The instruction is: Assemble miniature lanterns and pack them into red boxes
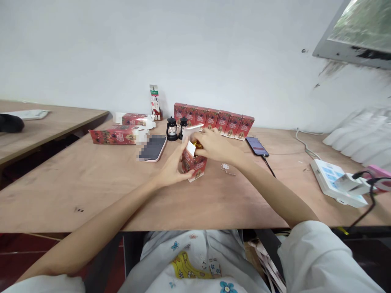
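Note:
My left hand (174,167) grips the side of a small red printed box (194,163) that stands upright on the wooden table (100,191), its white top flaps open. My right hand (214,144) is closed over the box's open top, fingers pressed at the flap, where a bit of gold shows inside. Two small black lanterns (176,128) stand just behind the box.
A row of several upright red boxes (214,116) lines the wall. Flat red boxes (117,135) lie at the left, beside a phone (153,148). A second phone (257,146) on a cable lies at the right. A white power strip (336,183) sits at the far right, a bottle (155,103) at the back.

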`<action>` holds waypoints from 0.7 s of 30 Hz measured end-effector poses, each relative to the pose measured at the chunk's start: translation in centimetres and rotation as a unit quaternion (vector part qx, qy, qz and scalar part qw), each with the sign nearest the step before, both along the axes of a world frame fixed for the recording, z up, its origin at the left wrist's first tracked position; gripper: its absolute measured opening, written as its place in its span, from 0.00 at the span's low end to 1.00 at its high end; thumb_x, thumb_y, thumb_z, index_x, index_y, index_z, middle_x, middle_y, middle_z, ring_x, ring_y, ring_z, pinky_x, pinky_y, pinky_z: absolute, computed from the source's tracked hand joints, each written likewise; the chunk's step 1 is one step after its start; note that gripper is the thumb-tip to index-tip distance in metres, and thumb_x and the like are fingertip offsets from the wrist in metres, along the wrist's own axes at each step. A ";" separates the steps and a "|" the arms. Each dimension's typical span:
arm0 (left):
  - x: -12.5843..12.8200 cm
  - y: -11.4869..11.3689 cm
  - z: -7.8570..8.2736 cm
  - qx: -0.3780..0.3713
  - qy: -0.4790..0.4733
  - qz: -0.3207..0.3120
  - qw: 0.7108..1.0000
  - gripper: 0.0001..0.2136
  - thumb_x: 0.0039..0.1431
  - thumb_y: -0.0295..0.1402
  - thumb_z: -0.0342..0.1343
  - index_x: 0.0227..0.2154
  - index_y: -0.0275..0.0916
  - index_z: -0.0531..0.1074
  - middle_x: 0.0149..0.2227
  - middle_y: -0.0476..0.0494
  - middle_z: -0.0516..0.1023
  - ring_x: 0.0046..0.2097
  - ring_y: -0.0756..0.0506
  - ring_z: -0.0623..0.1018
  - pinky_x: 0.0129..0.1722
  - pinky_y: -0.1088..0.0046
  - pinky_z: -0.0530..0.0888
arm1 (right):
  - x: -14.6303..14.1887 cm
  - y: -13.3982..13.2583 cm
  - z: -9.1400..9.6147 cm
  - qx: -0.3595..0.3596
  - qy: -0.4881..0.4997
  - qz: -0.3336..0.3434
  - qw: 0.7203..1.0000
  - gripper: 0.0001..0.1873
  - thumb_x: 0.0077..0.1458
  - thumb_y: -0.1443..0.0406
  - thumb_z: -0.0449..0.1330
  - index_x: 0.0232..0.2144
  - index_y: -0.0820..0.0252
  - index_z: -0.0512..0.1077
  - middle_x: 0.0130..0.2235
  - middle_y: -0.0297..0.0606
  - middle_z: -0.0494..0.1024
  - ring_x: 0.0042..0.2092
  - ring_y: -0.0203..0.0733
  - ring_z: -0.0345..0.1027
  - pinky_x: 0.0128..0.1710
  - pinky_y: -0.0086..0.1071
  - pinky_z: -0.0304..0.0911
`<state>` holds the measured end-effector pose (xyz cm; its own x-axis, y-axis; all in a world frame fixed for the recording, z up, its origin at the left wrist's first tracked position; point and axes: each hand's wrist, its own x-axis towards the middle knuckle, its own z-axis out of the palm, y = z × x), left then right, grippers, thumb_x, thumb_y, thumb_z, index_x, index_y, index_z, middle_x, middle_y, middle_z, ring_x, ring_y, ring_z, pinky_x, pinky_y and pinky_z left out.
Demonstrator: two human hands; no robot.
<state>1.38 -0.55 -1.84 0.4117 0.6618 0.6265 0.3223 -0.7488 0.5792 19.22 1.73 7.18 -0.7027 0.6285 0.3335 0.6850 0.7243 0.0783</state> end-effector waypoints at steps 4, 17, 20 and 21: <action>-0.2 0.3 -0.3 -0.004 -0.003 0.001 1.000 0.45 0.48 0.31 0.61 0.66 0.45 0.42 0.66 0.34 0.51 0.62 0.33 0.61 0.56 0.54 0.68 | 0.7 0.3 0.5 -0.077 0.027 0.099 0.992 0.12 0.59 0.65 0.49 0.28 0.59 0.70 0.31 0.38 0.74 0.37 0.44 0.63 0.41 0.38 0.55; -1.0 -0.2 0.3 -0.027 -0.012 -0.094 0.995 0.33 0.47 0.32 0.60 0.58 0.43 0.58 0.54 0.37 0.66 0.51 0.38 0.71 0.46 0.61 0.74 | 3.0 0.4 -2.5 -0.383 0.547 0.152 0.729 0.26 0.47 0.59 0.64 0.49 0.50 0.65 0.56 0.38 0.67 0.52 0.43 0.66 0.46 0.38 0.67; -1.0 -0.2 0.4 -0.029 -0.012 -0.100 0.995 0.31 0.47 0.33 0.60 0.57 0.42 0.60 0.53 0.37 0.66 0.50 0.38 0.72 0.45 0.62 0.74 | 3.0 0.1 -3.6 -0.446 0.567 0.142 0.678 0.29 0.45 0.58 0.64 0.51 0.50 0.64 0.54 0.39 0.71 0.48 0.43 0.69 0.44 0.37 0.68; -1.0 -0.3 0.5 -0.030 -0.010 -0.101 0.994 0.31 0.47 0.33 0.60 0.57 0.42 0.60 0.53 0.36 0.66 0.51 0.38 0.71 0.45 0.61 0.74 | 3.0 0.1 -3.9 -0.464 0.562 0.139 0.670 0.31 0.43 0.59 0.65 0.51 0.50 0.64 0.53 0.38 0.72 0.47 0.43 0.70 0.44 0.37 0.68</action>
<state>0.36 -0.81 -1.31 0.5277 0.6039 0.5973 0.1569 -0.7604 0.6302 22.20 1.79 3.24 -0.4681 0.8289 0.3064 -0.2380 0.2156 -0.9470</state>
